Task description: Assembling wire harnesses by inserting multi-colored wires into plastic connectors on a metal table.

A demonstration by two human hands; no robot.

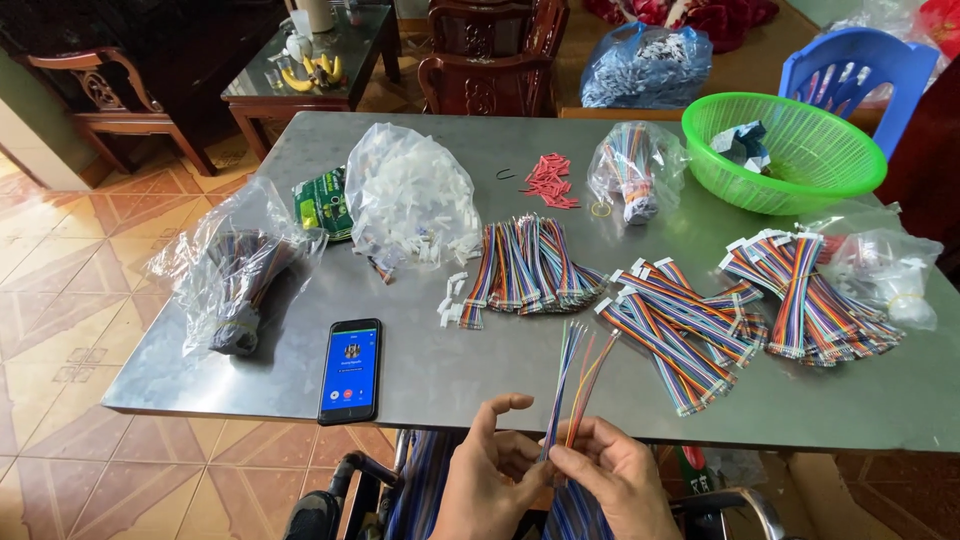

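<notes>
- Holding a thin bundle of coloured wires [572, 385], both hands meet at the near edge of a grey metal surface [450, 370].
- Left hand [490, 475]: fingers loosely curled beside the bundle's lower end, thumb and forefinger touching it; whether they grip firmly is unclear.
- Right hand [610, 480]: fingers pinched closed around the same lower end.
- The bundle's long axis runs from the fingers up and away, leaning slightly right; its free tips fan out over the surface, just short of the finished piles.
- Both hands sit at the bundle's near end; neither is clearly nearer.
- On the surface beyond: a pile of rainbow ribbon cables [530, 265] at centre, and more cables with white plugs [680, 325] to the right.
- Far centre-left, a clear bag of white connectors [410, 195]; at left, a bag of wires [235, 275]; a phone with a lit blue screen [350, 370] near the edge.
- Far right, a green plastic basket [800, 175] and a blue chair [865, 65].
- The room has orange floor tiles [60, 290] and dark wooden furniture at the far side.
</notes>
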